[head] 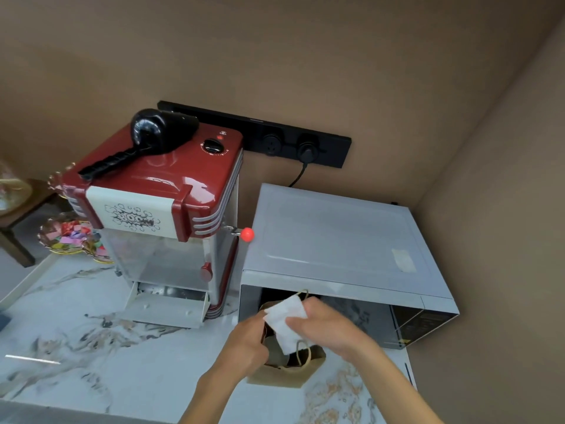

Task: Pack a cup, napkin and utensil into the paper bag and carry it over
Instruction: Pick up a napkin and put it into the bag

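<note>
A brown paper bag [287, 373] with twisted paper handles stands open on the marble counter, just in front of the microwave. My left hand [249, 341] grips the bag's left rim and holds the mouth apart. My right hand [324, 325] pinches a white folded napkin [287, 324], which hangs over the bag's opening with its lower end dipping between the handles. What lies inside the bag is dark and I cannot make it out. A thin white stick-like utensil [32, 359] lies on the counter far to the left.
A grey microwave [336, 240] sits at the right against the wall. Left of it stands a red popcorn machine [162, 194] with a black hair dryer [146, 139] on top. A dish of coloured wrappers [72, 237] is at the far left. The marble counter [122, 362] spreads to the left.
</note>
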Demonstrator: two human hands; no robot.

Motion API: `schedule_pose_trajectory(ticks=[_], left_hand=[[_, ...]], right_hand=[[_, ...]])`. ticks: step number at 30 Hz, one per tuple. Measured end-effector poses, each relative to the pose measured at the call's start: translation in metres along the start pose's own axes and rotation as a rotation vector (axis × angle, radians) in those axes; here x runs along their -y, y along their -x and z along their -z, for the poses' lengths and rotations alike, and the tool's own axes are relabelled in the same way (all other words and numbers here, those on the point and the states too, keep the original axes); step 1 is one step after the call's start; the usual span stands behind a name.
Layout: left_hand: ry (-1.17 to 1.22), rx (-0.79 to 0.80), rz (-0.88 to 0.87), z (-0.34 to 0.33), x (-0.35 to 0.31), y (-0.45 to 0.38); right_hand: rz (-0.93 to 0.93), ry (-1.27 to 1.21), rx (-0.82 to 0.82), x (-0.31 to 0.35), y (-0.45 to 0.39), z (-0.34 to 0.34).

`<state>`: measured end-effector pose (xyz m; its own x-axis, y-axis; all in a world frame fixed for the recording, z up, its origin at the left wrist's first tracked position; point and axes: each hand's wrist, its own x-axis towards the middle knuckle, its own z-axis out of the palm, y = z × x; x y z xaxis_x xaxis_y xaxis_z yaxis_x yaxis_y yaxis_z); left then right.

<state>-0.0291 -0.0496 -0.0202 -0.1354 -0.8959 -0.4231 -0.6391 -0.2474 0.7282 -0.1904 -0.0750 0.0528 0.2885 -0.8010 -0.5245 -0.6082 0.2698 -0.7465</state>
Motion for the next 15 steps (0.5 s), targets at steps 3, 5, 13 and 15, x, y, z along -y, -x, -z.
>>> schedule_pose_trajectory(ticks=[3, 5, 13, 15], left_hand=[[0.028, -0.020, -0.021, 0.000, 0.000, 0.002], [0.007, -0.016, -0.025, -0.002, 0.000, 0.000], [-0.064, 0.021, 0.038, -0.006, 0.000, -0.002], [-0.069, 0.021, 0.038, -0.007, 0.000, -0.001]], right_hand=[[-0.106, 0.019, 0.065, -0.008, -0.019, -0.018], [-0.190, 0.065, 0.045, -0.015, -0.031, -0.026], [-0.409, 0.474, 0.008, -0.042, -0.071, -0.033], [-0.429, 0.496, 0.029, -0.044, -0.075, -0.033]])
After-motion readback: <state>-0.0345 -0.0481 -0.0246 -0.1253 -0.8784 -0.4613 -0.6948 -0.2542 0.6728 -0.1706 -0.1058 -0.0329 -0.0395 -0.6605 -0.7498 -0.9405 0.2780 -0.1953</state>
